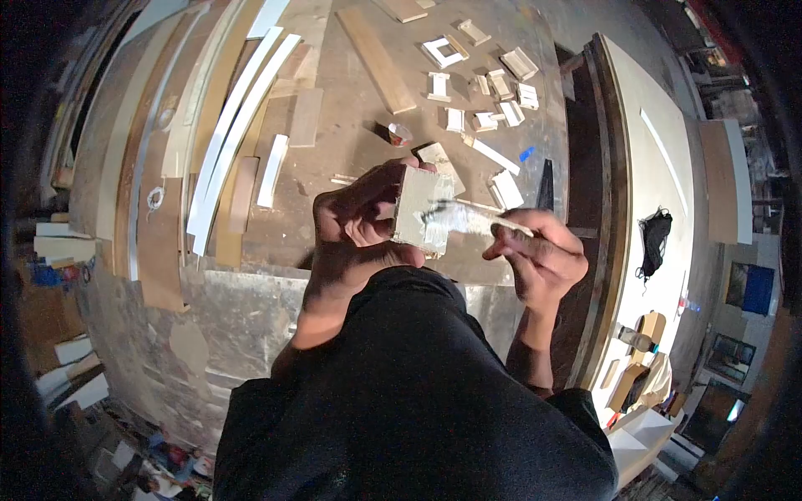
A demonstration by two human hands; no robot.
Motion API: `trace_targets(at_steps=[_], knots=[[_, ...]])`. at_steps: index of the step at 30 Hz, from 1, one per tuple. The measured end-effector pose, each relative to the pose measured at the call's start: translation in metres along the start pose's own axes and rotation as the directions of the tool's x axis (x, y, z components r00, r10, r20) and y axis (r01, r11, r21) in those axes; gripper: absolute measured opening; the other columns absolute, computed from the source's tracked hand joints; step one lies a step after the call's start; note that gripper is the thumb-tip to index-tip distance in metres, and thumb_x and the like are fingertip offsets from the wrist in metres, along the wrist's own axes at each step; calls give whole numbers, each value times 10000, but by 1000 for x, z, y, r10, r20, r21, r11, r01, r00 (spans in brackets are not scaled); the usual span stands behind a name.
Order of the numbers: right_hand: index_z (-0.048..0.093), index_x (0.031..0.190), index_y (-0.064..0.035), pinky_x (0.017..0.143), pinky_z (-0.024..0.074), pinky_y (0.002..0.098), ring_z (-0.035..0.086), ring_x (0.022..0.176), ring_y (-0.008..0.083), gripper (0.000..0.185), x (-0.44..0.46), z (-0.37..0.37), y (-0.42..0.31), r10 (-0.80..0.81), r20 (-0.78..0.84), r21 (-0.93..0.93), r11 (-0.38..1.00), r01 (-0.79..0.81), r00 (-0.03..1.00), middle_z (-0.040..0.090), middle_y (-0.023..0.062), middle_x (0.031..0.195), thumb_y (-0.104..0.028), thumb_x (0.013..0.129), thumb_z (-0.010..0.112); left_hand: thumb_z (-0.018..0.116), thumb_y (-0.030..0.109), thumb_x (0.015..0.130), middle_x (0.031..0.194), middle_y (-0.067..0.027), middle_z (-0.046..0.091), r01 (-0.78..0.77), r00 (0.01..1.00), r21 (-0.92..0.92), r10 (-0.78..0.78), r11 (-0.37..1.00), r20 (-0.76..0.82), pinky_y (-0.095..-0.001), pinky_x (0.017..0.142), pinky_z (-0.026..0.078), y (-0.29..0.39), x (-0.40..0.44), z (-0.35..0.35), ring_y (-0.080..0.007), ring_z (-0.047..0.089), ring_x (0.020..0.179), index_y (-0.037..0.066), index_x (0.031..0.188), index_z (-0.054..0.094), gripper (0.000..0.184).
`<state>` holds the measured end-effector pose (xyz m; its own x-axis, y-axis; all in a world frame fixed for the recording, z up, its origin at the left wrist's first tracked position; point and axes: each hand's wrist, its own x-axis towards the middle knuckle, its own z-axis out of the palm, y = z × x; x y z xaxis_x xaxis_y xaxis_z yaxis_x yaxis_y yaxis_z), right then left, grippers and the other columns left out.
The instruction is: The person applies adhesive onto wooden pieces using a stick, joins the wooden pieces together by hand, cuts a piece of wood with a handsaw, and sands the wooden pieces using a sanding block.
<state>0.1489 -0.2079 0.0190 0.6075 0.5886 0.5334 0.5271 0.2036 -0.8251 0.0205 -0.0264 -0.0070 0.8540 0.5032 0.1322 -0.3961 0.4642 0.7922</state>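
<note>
My left hand (355, 221) is closed around the edges of a small rectangular wooden block (411, 219), its pale face turned up. Wet white paste is smeared over the right part of that face. Between the fingertips of my right hand (543, 250) is a thin wooden stick (493, 219), whose far end, coated in white paste, touches the block. Just beyond my left hand stands a small cup (399, 134). Another small wooden piece (443, 167) lies behind the block, partly hidden by it.
Several small wooden assemblies (501, 83) are scattered at the far right of the worktable (351, 138). Long wooden strips (225, 142) lie along its left side. A handsaw-like dark blade (545, 185) and a blue scrap (525, 154) are near the right edge. A pale board (635, 167) stretches beyond it.
</note>
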Motion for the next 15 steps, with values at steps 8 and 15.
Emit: trace_targets(at_steps=[8, 15], knots=[[721, 854, 65, 581, 595, 292, 687, 682, 224, 128, -2, 4, -5, 45, -80, 101, 994, -37, 996, 671, 206, 908, 141, 764, 668, 918, 265, 565, 1305, -166, 592, 50, 998, -6, -50, 999, 23, -472, 1104, 386, -4, -1, -3, -302, 533, 1261, -26, 1345, 507, 929], [721, 878, 59, 551, 594, 307, 689, 675, 237, 135, -10, -7, 10, 3, 8, 144, 990, -4, 1000, 667, 225, 911, 127, 779, 661, 912, 282, 573, 1309, -192, 583, 49, 999, 14, -49, 999, 9, -466, 1106, 382, 0, 1, -2, -300, 535, 1257, -48, 1344, 499, 935]])
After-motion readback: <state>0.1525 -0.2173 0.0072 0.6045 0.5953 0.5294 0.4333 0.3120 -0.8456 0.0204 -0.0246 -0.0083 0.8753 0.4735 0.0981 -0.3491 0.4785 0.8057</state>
